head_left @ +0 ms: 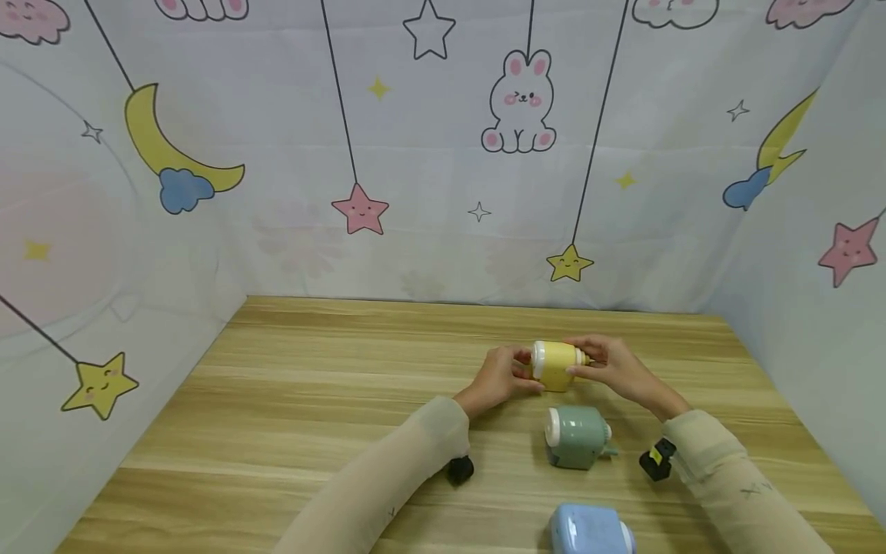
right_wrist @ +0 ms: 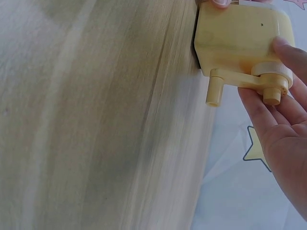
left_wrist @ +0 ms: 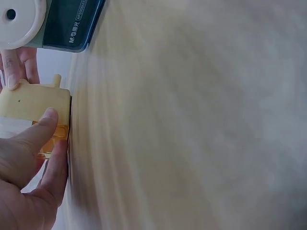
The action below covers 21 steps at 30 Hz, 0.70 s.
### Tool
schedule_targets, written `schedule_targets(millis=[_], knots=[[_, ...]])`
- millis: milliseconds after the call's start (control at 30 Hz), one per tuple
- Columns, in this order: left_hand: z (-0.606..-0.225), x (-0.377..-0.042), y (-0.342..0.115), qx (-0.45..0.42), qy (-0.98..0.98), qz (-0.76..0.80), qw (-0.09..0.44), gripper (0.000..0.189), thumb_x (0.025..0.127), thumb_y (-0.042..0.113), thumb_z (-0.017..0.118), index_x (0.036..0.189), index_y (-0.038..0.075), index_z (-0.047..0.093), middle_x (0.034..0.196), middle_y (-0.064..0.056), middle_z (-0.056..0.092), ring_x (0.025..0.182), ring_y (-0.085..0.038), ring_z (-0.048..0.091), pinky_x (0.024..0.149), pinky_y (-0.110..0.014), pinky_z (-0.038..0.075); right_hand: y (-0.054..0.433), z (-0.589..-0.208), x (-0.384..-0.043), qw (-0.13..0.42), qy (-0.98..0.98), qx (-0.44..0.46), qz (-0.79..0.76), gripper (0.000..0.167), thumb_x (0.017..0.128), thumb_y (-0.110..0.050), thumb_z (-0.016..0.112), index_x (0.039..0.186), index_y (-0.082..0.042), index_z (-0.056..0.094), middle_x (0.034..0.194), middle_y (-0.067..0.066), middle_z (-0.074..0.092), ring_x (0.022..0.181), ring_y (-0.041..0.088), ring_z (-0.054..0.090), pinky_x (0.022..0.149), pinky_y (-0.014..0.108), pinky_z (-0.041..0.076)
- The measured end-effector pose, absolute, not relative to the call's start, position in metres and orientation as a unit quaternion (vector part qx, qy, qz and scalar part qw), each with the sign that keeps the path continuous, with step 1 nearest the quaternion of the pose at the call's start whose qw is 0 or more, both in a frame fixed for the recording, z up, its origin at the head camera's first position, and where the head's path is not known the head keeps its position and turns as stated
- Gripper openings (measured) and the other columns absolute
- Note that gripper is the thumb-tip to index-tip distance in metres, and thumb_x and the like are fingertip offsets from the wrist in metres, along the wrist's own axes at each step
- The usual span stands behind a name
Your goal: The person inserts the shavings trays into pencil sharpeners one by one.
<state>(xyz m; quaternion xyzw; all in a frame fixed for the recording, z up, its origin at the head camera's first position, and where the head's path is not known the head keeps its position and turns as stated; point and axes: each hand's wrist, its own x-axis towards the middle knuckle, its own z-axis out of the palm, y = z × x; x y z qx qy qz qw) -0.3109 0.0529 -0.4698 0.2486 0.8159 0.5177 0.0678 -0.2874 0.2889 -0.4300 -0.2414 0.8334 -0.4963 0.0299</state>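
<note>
A yellow hand-crank pencil sharpener [head_left: 557,368] stands toward the back of the table, right of the middle, between both hands. The left hand [head_left: 500,377] grips its white-fronted end; in the left wrist view the thumb and a finger pinch beside a see-through orange part [left_wrist: 60,131] low on the body. From the other end the right hand [head_left: 616,368] holds the sharpener, thumb on its side and fingers behind the crank end. In the right wrist view the crank handle [right_wrist: 215,90] sticks out, free of the fingers.
Nearer the person, a green crank sharpener [head_left: 580,437] stands between the forearms. A blue sharpener [head_left: 590,528] lies at the bottom of the head view, partly cut off. The wooden table [head_left: 332,385] ends against a printed white cloth [head_left: 429,254] behind and at the sides.
</note>
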Motion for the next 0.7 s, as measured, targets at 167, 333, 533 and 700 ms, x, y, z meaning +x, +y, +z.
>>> schedule_targets(millis=[167, 333, 533, 700], knots=[[-0.4691, -0.3110, 0.0521, 0.253, 0.820, 0.508, 0.072, 0.052, 0.079, 0.009, 0.086, 0.123, -0.005, 0.062, 0.114, -0.015, 0.066, 0.089, -0.020, 0.071, 0.074, -0.020, 0.057, 0.2908, -0.4301, -0.2877, 0.027, 0.837, -0.239, -0.491, 0.048, 0.090, 0.000, 0.072, 0.133, 0.011, 0.055, 0.136, 0.031, 0.053, 0.129, 0.047, 0.047, 0.091, 0.029, 0.054], [-0.4697, -0.3117, 0.0507, 0.253, 0.822, 0.504, 0.075, 0.052, 0.079, 0.010, 0.086, 0.123, -0.005, 0.061, 0.115, -0.015, 0.064, 0.087, -0.016, 0.070, 0.073, -0.019, 0.057, 0.2909, -0.4298, -0.2877, 0.032, 0.839, -0.237, -0.489, 0.049, 0.091, -0.001, 0.072, 0.134, 0.010, 0.054, 0.136, 0.030, 0.053, 0.131, 0.047, 0.045, 0.096, 0.037, 0.051], [-0.4698, -0.3113, 0.0489, 0.256, 0.823, 0.502, 0.075, 0.053, 0.079, 0.011, 0.086, 0.123, -0.005, 0.061, 0.114, -0.013, 0.064, 0.084, -0.012, 0.068, 0.073, -0.019, 0.057, 0.2889, -0.4283, -0.2868, 0.032, 0.841, -0.237, -0.486, 0.048, 0.091, -0.002, 0.072, 0.134, 0.009, 0.054, 0.136, 0.029, 0.053, 0.131, 0.048, 0.044, 0.098, 0.043, 0.050], [-0.4689, -0.3112, 0.0475, 0.257, 0.826, 0.495, 0.084, 0.060, 0.079, 0.011, 0.087, 0.129, -0.005, 0.058, 0.118, -0.015, 0.062, 0.090, -0.016, 0.069, 0.075, -0.020, 0.057, 0.2881, -0.4269, -0.2864, 0.034, 0.841, -0.237, -0.486, 0.047, 0.092, -0.003, 0.072, 0.134, 0.009, 0.054, 0.135, 0.030, 0.054, 0.131, 0.048, 0.045, 0.097, 0.043, 0.051]])
